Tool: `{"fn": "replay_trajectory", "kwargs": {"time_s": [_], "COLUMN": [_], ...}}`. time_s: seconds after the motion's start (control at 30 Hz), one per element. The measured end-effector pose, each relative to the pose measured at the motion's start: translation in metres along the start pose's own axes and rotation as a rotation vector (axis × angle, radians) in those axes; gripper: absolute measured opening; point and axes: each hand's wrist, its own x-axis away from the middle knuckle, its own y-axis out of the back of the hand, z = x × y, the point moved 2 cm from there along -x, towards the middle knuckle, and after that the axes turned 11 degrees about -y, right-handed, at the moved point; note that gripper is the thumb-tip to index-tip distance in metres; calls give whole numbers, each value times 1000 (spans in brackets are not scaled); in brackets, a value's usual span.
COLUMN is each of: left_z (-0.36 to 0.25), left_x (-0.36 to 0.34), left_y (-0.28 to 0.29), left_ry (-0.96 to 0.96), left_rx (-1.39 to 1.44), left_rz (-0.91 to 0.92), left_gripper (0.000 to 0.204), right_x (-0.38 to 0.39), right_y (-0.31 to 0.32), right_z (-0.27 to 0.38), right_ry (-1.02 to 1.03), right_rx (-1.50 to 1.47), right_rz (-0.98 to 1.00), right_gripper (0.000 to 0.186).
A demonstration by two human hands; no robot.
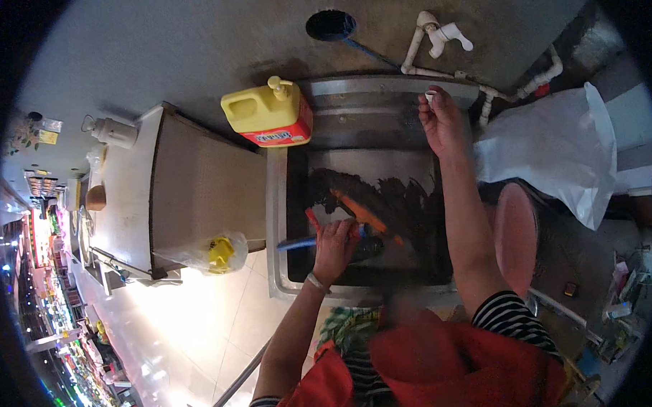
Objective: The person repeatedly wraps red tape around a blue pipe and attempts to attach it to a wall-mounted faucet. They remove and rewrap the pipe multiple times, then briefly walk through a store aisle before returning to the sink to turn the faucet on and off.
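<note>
A metal sink [277, 205] lies before me with dark contents, perhaps murky water or dark strands. Over it, my left hand [333, 252] is closed around what looks like a blue handle [296, 243], whose far end I cannot make out. An orange-red piece [312, 217] sticks up beside the fingers. To the right of that hand, a long orange strip [366, 215] lies across the dark mass [340, 183]. My right hand [444, 124] is raised at the sink's back right corner. Its fingers pinch a small white piece [430, 96], below the white tap.
A yellow pump jug [254, 109] stands at the sink's back left corner. The white tap [446, 38] and pipes run along the wall. A white sack [554, 152] and pink basin [515, 233] are at right. A pale cabinet [207, 186] and hanging bag [227, 253] are at left.
</note>
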Motion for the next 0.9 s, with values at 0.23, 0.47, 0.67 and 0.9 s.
{"fn": "replay_trajectory", "kwargs": {"time_s": [0.23,0.47,0.67,0.9], "left_z": [-12,13,91,93], "left_x": [0,31,90,36], "left_y": [-9,-5,-27,42], "left_ry": [-88,-33,148,-221], "left_rx": [-13,-118,-247,131], "left_rz": [-61,57,702,517], "left_gripper": [38,41,40,51], "right_x": [56,98,95,64], "right_y": [-32,-57,-70,-55], "right_z": [-3,-7,-19,-23], "right_ry": [76,124,273,334], "right_rx": [34,35,-73,-249], "right_rz": [-83,-136,-139,-201], "right_gripper": [25,21,20,24]}}
